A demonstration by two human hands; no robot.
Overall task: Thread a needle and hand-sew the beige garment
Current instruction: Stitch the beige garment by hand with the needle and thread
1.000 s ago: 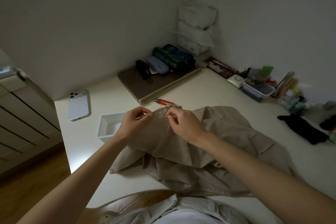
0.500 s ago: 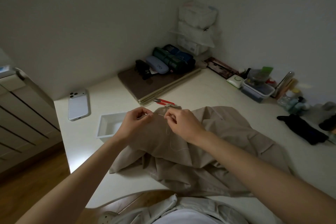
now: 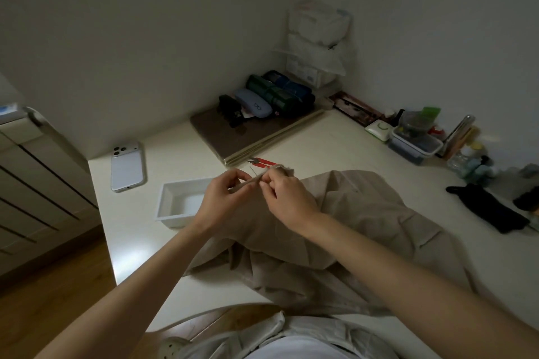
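The beige garment [image 3: 350,221] lies crumpled across the white table [image 3: 329,148], spilling toward me. My left hand [image 3: 224,198] pinches a folded edge of the fabric and holds it lifted. My right hand [image 3: 287,198] pinches the same edge just to the right, fingers curled at the fold. A thin needle [image 3: 253,171] sticks up out of the fabric between the two hands. The thread is too faint to make out.
Red thread snips [image 3: 262,161] lie just beyond my hands. A white tray [image 3: 175,207] sits to the left, a phone [image 3: 127,166] beyond it. A brown board with cases [image 3: 248,131] is at the back, clutter and a container [image 3: 415,146] along the right wall, and a black cloth [image 3: 490,211] at the right.
Both hands have drawn closer together on the fabric edge. The needle now points up and away between them, where before it lay nearly level across the gap.
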